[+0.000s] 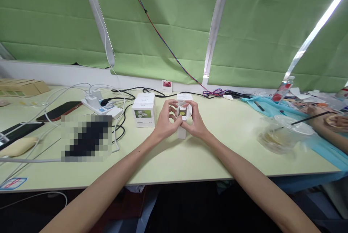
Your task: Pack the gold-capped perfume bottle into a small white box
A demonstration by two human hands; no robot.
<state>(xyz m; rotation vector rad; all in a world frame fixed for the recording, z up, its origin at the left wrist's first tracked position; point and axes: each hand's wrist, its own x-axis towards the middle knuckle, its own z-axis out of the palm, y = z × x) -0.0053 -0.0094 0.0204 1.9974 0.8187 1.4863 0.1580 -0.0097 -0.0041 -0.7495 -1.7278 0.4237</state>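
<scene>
A small white carton (182, 117) is held upright over the middle of the pale green table (190, 160), its lower end resting on or just above the tabletop. The left hand (166, 119) is wrapped around its left side and the right hand (195, 121) around its right side; the fingers of both are curled and closed on the carton, with the fingertips gathered at the open top, where the flaps are spread and a small yellow-green item can be made out inside. What that item is cannot be told.

The carton is judged to be light, made of thin card that is stiff along its folded edges but easily dented on its flat faces. Its printed surface is probably smooth and a little slippery. It is best taken by the side walls near the corners, with gentle pressure, so that the walls are not crushed and the flaps are not torn. The contents may be fragile, so it should be kept upright.

Just to the left, a larger white box (144, 111) with a flower picture is standing on the table, apart from the hands. Farther left, a power strip (102, 106) with cables and a dark phone (58, 111) are lying. To the far right, a clear plastic lid (293, 124) and another person's hand (335, 121) are seen.
</scene>
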